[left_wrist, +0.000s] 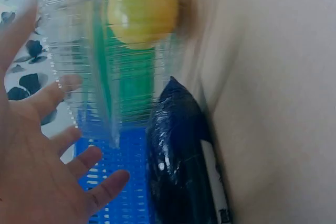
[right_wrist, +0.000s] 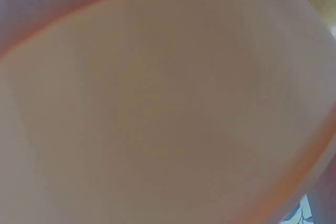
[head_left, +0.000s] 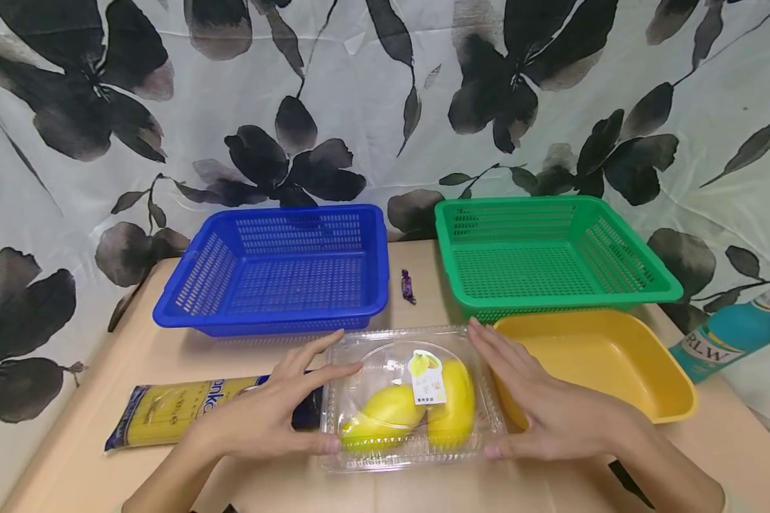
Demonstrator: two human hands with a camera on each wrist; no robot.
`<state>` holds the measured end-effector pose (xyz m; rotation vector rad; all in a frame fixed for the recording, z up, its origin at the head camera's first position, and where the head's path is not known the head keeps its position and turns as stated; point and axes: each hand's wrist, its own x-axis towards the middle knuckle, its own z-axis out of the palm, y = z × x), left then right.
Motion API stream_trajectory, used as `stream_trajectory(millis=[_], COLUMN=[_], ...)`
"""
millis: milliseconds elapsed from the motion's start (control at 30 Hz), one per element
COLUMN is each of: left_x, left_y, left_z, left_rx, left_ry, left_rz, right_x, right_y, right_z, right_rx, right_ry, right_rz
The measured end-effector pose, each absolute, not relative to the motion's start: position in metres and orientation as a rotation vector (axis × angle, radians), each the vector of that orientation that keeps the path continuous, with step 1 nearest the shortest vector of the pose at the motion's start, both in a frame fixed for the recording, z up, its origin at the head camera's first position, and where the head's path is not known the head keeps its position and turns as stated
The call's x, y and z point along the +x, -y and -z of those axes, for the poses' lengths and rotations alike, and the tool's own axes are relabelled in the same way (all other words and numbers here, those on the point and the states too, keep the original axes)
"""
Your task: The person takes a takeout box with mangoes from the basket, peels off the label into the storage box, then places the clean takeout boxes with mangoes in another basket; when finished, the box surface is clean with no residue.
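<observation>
A clear plastic clamshell box [head_left: 372, 356] with two yellow fruits [head_left: 452, 406] inside stands between my hands in the head view, a white fruit label [head_left: 429, 388] on its lid. My left hand [head_left: 269, 413] is at its left side, fingers extended, index fingertip over the lid's edge. On the opposite side my right hand [head_left: 545, 406] lies along the rim with straight fingers, thumb at the near corner. In the left wrist view the left fingers [left_wrist: 84, 163] are spread beside the box [left_wrist: 73, 51]. The right wrist view is mostly a blurred tan surface; the right fingers are hidden there.
A spaghetti pack [head_left: 173, 410] lies at the left, partly behind my left hand. Blue [head_left: 269, 320] and green baskets [head_left: 552, 299] stand at the back, a wrapped candy [head_left: 407, 286] between them. Right are a yellow basin [head_left: 667, 377] and a tilted teal bottle [head_left: 731, 338].
</observation>
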<state>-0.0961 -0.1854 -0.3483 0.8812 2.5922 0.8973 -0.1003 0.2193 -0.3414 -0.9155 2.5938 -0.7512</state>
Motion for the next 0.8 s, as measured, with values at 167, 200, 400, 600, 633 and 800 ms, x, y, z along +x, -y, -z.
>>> stream_trajectory(millis=[167,200,400,600,633,800], left_x=[-0.101,-0.101,-0.105,-0.109,-0.11,-0.115], left_y=[0.177,0.175,0.17,0.169,0.17,0.168], left_z=[0.352,0.352,0.354,0.355,0.355,0.352], left_rx=[0.897,0.902,0.912,0.922,0.926,0.95], left_ry=[-2.613,-2.615,-2.573,-2.544,-2.542,-2.52], left_rz=[-0.887,-0.887,-0.921,-0.894,-0.883,-0.846], right_x=[-0.104,-0.105,-0.114,-0.12,-0.121,-0.126], right_y=[-0.211,-0.208,-0.188,-0.171,-0.168,-0.16], right_z=[0.332,0.329,0.322,0.328,0.33,0.335], right_rx=[-0.992,-1.018,-1.173,-1.308,-1.331,-1.388], right_ry=[-2.655,-2.669,-2.73,-2.723,-2.722,-2.739], right_rz=[0.74,0.73,0.66,0.636,0.622,0.556])
